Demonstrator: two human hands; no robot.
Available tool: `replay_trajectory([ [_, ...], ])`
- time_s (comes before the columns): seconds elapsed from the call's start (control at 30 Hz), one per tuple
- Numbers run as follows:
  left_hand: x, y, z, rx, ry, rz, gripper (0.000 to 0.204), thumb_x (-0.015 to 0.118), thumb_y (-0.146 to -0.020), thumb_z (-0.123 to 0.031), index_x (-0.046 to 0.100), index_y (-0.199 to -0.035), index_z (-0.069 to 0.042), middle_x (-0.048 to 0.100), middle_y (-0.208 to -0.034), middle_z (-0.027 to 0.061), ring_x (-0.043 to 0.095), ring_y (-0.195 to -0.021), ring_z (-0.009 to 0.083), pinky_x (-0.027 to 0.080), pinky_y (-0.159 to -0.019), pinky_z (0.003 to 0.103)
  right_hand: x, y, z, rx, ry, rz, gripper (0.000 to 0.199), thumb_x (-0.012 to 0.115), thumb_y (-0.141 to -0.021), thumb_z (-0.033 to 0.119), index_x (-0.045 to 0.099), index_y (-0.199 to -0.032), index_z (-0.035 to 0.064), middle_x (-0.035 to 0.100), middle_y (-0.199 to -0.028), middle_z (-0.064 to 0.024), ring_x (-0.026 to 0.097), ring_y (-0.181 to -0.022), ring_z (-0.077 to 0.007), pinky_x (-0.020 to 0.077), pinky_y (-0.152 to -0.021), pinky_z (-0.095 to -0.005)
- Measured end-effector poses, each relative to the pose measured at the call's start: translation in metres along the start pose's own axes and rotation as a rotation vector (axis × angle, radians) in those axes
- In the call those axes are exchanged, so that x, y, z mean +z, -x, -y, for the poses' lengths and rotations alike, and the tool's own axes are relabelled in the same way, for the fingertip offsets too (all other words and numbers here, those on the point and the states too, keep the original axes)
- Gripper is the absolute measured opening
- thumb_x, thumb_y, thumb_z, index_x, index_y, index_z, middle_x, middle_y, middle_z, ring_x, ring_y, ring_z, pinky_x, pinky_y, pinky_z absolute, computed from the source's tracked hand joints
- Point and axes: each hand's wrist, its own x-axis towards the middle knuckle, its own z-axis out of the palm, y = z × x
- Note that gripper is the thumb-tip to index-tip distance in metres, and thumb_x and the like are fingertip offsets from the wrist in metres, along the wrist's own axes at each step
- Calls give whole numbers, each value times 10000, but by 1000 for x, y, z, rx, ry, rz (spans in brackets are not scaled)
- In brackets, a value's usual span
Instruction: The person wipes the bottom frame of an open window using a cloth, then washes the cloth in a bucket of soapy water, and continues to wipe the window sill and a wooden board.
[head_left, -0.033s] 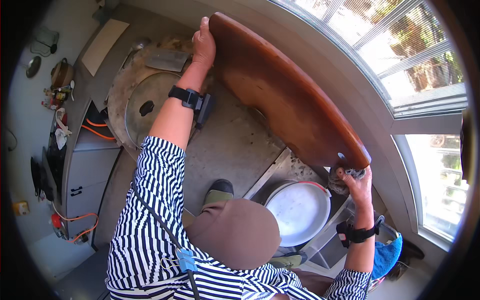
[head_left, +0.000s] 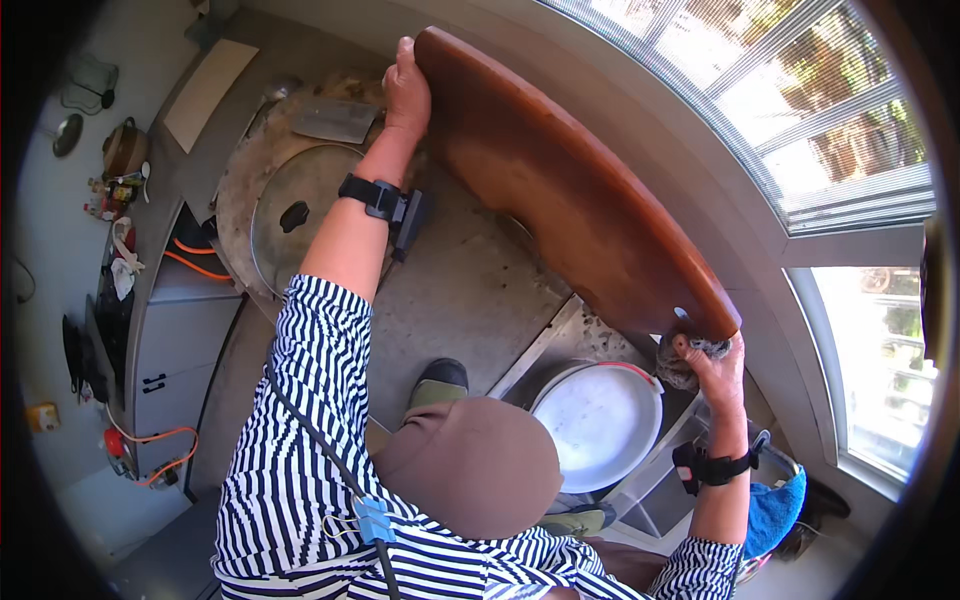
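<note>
A large reddish-brown wooden board (head_left: 580,190) stands tilted on edge across the counter, running from the far middle to the near right. My left hand (head_left: 407,97) grips its far end, thumb raised along the edge and the other fingers hidden behind the wood. At the near right end my right hand (head_left: 718,368) is closed round a crumpled grey rag or scouring pad (head_left: 678,362), pressed by the board's corner next to a small pale hole. How far the right fingers reach under the board cannot be seen.
Below the right hand, a white round basin (head_left: 600,425) sits in the sink. To the left, a glass lid (head_left: 290,240) covers a stove pan, with a cleaver blade (head_left: 335,122) beyond it. A blue cloth (head_left: 775,515) hangs at the right, and a barred window (head_left: 800,110) stands behind.
The far end of the wooden board and my left hand have shifted very slightly left. My right hand stays in place.
</note>
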Motion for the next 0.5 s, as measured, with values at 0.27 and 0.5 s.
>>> replay_trajectory([
  [0.27, 1, 4, 4, 29, 8, -136, 709, 335, -910, -532, 599, -855, 123, 635, -782, 191, 571, -748, 261, 445, -747, 365, 3, 5, -2, -40, 56, -13, 472, 707, -594, 69, 576, -1042, 3, 531, -1020, -100, 523, -965, -232, 412, -870, -322],
  [0.5, -33, 16, 20, 174, 36, -90, 376, 409, -928, -389, 532, -943, -35, 584, -804, 65, 563, -716, 147, 464, -657, 305, 4, 34, 2, -302, 415, 45, 531, 739, -478, 124, 556, -966, 24, 526, -1014, -178, 529, -958, -341, 430, -849, -394],
])
